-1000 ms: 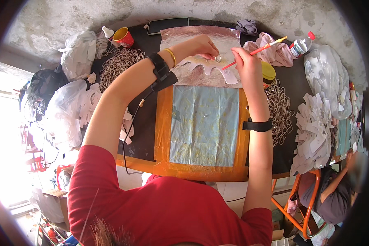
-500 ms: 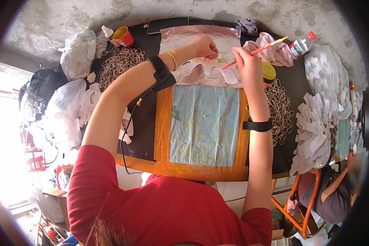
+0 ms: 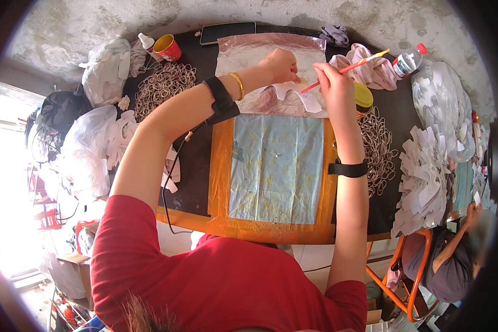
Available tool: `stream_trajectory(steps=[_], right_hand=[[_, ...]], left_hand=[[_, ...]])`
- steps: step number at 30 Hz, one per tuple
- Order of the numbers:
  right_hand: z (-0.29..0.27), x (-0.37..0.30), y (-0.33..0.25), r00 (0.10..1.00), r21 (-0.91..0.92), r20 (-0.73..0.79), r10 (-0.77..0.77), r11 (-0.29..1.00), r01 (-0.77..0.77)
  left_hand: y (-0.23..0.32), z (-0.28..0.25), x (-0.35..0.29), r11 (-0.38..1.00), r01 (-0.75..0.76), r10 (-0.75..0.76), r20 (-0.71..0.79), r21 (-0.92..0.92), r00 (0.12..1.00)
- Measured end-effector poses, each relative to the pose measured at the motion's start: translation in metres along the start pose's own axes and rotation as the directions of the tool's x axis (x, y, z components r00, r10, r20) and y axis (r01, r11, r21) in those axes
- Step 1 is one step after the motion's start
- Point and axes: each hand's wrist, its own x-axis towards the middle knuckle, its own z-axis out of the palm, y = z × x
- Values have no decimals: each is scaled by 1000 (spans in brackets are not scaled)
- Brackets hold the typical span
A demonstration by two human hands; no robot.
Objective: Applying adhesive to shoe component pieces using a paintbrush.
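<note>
On the dark table [image 3: 199,182], the white paper shape [image 3: 293,91] is now pinned by the closed left hand [image 3: 279,65] while the red brush [image 3: 348,67], pinched in the right hand [image 3: 332,83], has been brought down beside it for gluing.

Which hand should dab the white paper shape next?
Probably the right hand: it grips the brush, whose tip is at the paper shape. The left hand is pressing that shape flat.

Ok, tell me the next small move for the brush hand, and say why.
Probably draw the red-handled brush in a short stroke along the white cut-out piece. The right hand holds the brush with its tip down at the piece, and the left hand pins that piece on the plastic sheet, so it seems steadied for brushing.
</note>
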Motion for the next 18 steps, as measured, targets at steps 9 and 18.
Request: stream_trajectory(steps=[9, 18], right_hand=[[-17, 3, -1, 1000, 0, -12, -2, 1000, 2], [-143, -8, -54, 974, 362, -76, 212, 916, -171]], left_hand=[[13, -2, -3, 1000, 28, -28, -18, 11, 999], [14, -9, -11, 993, 79, -83, 37, 89, 996]])
